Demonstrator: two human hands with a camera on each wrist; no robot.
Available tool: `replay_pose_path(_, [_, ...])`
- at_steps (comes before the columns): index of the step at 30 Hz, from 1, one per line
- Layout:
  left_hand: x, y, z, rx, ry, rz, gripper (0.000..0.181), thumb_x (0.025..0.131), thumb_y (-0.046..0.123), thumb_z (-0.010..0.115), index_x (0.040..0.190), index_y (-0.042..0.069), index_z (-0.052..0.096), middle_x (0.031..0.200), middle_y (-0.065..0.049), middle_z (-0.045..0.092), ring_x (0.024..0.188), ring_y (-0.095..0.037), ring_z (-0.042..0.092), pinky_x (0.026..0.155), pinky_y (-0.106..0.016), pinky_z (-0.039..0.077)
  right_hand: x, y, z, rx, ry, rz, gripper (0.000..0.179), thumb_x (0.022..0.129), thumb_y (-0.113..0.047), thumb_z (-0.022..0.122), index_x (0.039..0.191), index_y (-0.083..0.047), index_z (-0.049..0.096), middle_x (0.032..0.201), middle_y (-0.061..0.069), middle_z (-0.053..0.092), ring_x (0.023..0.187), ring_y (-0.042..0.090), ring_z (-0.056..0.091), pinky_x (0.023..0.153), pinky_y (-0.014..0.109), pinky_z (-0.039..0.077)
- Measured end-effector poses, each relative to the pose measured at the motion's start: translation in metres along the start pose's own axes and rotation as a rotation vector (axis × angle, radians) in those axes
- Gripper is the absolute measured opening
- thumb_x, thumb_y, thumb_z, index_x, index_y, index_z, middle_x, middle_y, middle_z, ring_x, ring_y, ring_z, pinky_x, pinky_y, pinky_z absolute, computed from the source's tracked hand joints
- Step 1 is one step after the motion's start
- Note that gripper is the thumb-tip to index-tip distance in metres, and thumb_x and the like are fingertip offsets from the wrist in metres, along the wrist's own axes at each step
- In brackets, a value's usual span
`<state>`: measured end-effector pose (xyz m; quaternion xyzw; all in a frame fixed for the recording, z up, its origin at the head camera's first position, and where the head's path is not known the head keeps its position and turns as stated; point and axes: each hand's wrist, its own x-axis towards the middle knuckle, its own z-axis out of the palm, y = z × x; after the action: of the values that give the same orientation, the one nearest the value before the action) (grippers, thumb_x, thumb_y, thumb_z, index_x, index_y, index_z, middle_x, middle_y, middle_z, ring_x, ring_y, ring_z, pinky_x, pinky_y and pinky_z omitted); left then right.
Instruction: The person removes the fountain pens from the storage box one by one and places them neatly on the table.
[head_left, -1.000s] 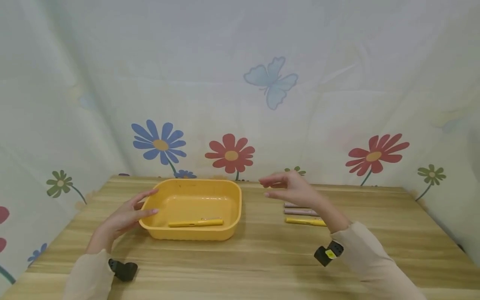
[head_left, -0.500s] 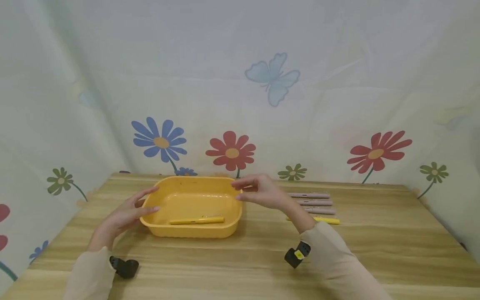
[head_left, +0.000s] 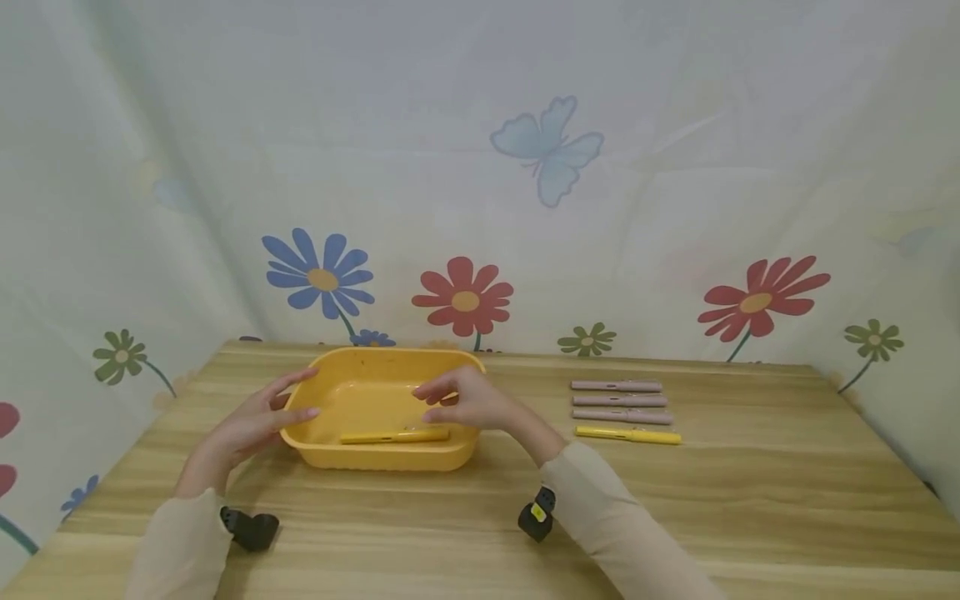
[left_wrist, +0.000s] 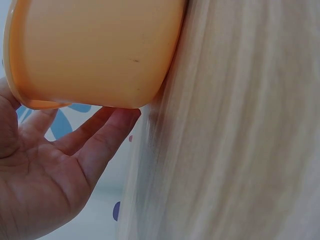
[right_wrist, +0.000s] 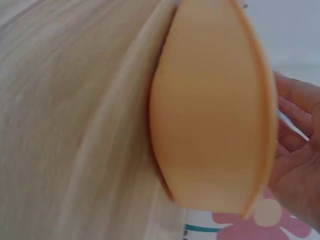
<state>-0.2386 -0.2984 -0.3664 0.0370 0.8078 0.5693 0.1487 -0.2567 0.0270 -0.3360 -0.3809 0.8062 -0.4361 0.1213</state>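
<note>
Left of centre on the worktop [head_left: 375, 533] stands the tub [head_left: 375, 457], with a yellow pen [head_left: 375, 437] lying inside along its near wall. The left hand [head_left: 255, 421] holds the tub's left end, thumb over the rim and fingers against the outer wall. The right hand [head_left: 474, 400] hangs over the tub's right part, thumb and fingers curved and apart, nothing seen between them; whether the thumb touches the pen cannot be told. Right of the tub lie three pale pens [head_left: 618, 401] in a row, with a second yellow pen [head_left: 628, 435] nearest the person.

A failed pinch seems the likeliest fault: the pen is slim, looks slick and lies close to the wall, leaving fingertips little room behind it, so it could roll away. The right wrist passes over the rim; held too low, it might catch and shove the tub, especially if the left hand's grip is light. A sleeve [head_left: 600, 521] brushing the worktop could knock the second yellow pen out of line.
</note>
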Motion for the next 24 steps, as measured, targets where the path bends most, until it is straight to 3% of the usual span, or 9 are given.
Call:
replay_pose_path(7, [-0.001, 0.0, -0.002, -0.007, -0.003, 0.006, 0.078, 0.087, 0.017, 0.062, 0.146, 0.011, 0.012, 0.146, -0.031, 0.006, 0.123, -0.047, 0.034, 0.086, -0.041, 0.049, 0.017, 0.004, 0.014, -0.059, -0.045, 0.049, 0.035, 0.08, -0.009, 0.069, 0.112, 0.004, 0.063, 0.11, 0.015, 0.064, 0.098, 0.025, 0.06, 0.081, 0.02, 0.05])
replay_pose_path(14, [0.0, 0.0, -0.001, 0.02, 0.02, -0.007, 0.078, 0.087, 0.021, 0.062, 0.147, 0.014, 0.013, 0.148, -0.029, 0.004, 0.123, -0.047, 0.033, 0.086, -0.042, 0.049, 0.027, 0.005, 0.021, -0.213, -0.081, 0.1, 0.03, 0.08, -0.012, 0.069, 0.108, -0.001, 0.066, 0.101, 0.007, 0.068, 0.088, 0.013, 0.062, 0.076, 0.016, 0.048])
replay_pose_path(24, [0.001, -0.001, 0.001, -0.009, 0.001, 0.001, 0.078, 0.087, 0.018, 0.062, 0.147, 0.012, 0.013, 0.147, -0.03, 0.004, 0.122, -0.046, 0.034, 0.086, -0.042, 0.049, 0.032, 0.008, 0.029, -0.271, -0.102, 0.169, 0.023, 0.079, -0.004, 0.068, 0.101, -0.001, 0.069, 0.091, 0.006, 0.07, 0.077, 0.007, 0.059, 0.069, 0.015, 0.047])
